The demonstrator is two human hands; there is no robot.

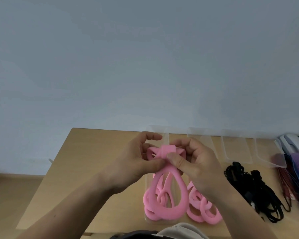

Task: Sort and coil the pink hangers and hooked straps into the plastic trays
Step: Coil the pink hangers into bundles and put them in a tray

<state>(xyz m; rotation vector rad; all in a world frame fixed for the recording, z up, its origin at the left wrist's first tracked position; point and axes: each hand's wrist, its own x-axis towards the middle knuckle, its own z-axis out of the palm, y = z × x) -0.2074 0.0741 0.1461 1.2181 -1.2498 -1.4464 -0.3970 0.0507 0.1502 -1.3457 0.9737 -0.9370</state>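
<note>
Both my hands hold a bundle of pink hangers [167,190] above the wooden table [86,163]. A pink strap is wound round the bundle's top. My left hand [136,161] pinches the bundle just below that wrap, and my right hand [195,163] pinches it from the other side. The loops hang down over a clear plastic tray [148,216]. More pink hangers [202,209] lie to the right of it, partly hidden by my right forearm.
Several clear plastic trays [236,147] stand in a row along the table's far edge. Black straps [255,188] lie in a heap at right, with red and blue straps [290,180] beyond. A white device [295,142] sits at the far right corner.
</note>
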